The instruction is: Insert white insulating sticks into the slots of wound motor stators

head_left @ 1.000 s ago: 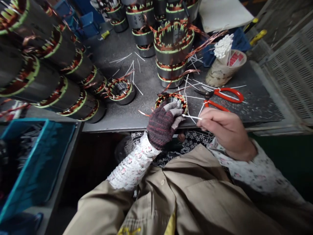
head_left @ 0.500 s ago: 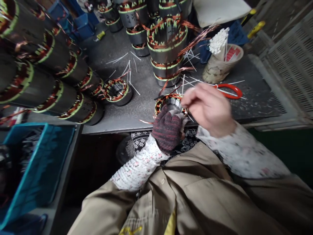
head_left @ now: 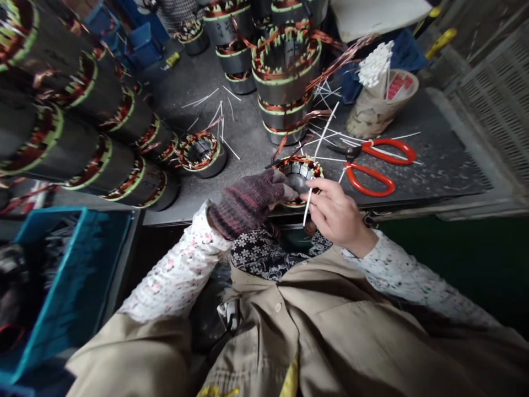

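A small motor stator (head_left: pixel 298 175) with copper windings and a pale green rim sits at the bench's front edge. My left hand (head_left: pixel 254 199), in a dark striped glove with bare fingertips, is closed on its near left side. My bare right hand (head_left: pixel 336 214) pinches a thin white cable tie (head_left: pixel 307 208) at the stator's near right rim. One end of it hangs below my fingers; a white length also rises behind the stator. Red-handled scissors (head_left: pixel 372 175) lie open to the right, next to loose white strips.
Taller stacks of stators (head_left: pixel 285 91) stand behind and at the left, with a single stator (head_left: pixel 201 155) nearer. A cup (head_left: pixel 374 113) holds a bundle of white ties. A teal bin (head_left: pixel 78 275) is at the lower left. Another person's checked sleeve (head_left: pixel 177 14) shows at the top.
My right hand has come down to the stator's right rim, uncovering the scissors; a white tie now shows in its fingers. My left hand has shifted left from the near side.
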`<state>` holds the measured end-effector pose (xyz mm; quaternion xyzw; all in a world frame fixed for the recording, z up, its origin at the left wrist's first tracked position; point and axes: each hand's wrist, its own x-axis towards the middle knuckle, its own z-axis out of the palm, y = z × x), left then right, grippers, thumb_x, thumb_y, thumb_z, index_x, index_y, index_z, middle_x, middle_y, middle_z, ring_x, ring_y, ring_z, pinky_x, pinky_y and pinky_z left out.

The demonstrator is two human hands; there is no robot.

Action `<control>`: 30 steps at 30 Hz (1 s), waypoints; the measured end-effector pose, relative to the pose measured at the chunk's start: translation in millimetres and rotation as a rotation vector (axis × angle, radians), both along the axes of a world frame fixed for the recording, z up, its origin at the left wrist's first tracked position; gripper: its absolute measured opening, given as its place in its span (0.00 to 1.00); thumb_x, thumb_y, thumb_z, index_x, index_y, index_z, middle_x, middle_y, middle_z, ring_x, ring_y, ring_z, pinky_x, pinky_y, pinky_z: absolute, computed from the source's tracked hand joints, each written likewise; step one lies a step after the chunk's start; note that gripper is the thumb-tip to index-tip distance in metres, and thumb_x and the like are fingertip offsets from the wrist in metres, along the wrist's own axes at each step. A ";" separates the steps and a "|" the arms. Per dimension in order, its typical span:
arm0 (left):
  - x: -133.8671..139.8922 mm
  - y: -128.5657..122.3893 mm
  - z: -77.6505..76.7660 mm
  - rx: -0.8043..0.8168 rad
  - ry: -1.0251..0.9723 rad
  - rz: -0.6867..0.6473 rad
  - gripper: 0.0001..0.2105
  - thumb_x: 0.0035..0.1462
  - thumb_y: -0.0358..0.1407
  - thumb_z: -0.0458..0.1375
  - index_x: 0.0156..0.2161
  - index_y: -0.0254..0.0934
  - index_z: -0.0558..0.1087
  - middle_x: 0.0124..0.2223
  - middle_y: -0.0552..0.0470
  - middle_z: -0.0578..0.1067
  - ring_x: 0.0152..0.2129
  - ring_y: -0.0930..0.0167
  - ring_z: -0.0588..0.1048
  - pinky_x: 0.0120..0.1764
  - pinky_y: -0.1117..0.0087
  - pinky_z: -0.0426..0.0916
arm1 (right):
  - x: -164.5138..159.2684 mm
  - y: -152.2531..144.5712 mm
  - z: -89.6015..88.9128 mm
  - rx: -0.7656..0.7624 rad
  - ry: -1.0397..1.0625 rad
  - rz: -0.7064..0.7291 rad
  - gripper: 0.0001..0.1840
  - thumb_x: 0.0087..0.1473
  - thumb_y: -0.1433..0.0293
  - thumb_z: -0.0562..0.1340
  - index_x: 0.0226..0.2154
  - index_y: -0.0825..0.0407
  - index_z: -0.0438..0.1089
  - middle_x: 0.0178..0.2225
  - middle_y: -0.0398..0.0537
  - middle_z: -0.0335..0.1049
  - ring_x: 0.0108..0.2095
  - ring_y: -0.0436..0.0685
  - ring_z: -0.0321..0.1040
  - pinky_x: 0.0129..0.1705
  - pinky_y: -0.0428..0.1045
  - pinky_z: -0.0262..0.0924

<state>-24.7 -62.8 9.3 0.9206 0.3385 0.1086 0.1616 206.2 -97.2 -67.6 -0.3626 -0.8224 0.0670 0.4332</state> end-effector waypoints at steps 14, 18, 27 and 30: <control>0.9 10.5 -6.4 0.339 -0.002 -0.219 0.13 0.69 0.44 0.53 0.47 0.39 0.75 0.52 0.48 0.80 0.55 0.65 0.76 0.65 0.56 0.67 | 96.6 181.9 21.9 -0.004 0.310 -0.455 0.11 0.58 0.70 0.68 0.28 0.51 0.66 0.33 0.42 0.70 0.31 0.47 0.70 0.37 0.45 0.65; 2.1 10.0 -31.1 0.413 -0.157 -0.116 0.07 0.69 0.41 0.53 0.44 0.45 0.72 0.48 0.54 0.82 0.59 0.67 0.74 0.67 0.51 0.66 | 103.4 202.7 24.2 0.003 0.259 -0.435 0.11 0.54 0.74 0.70 0.25 0.51 0.69 0.29 0.41 0.72 0.29 0.47 0.68 0.33 0.45 0.61; 34.1 -19.8 -49.0 0.601 -0.211 0.166 0.06 0.64 0.38 0.58 0.40 0.38 0.72 0.40 0.47 0.81 0.45 0.63 0.81 0.59 0.51 0.72 | 99.1 136.1 45.5 0.100 0.388 -0.408 0.02 0.62 0.71 0.64 0.36 0.48 0.73 0.42 0.52 0.80 0.38 0.54 0.75 0.40 0.52 0.70; 40.3 -23.4 -55.1 0.609 -0.178 0.267 0.08 0.64 0.40 0.58 0.41 0.37 0.72 0.41 0.45 0.81 0.43 0.62 0.80 0.51 0.53 0.76 | 87.2 119.0 50.3 -0.006 0.584 -0.334 0.03 0.66 0.64 0.61 0.41 0.45 0.69 0.45 0.50 0.78 0.36 0.54 0.78 0.38 0.53 0.73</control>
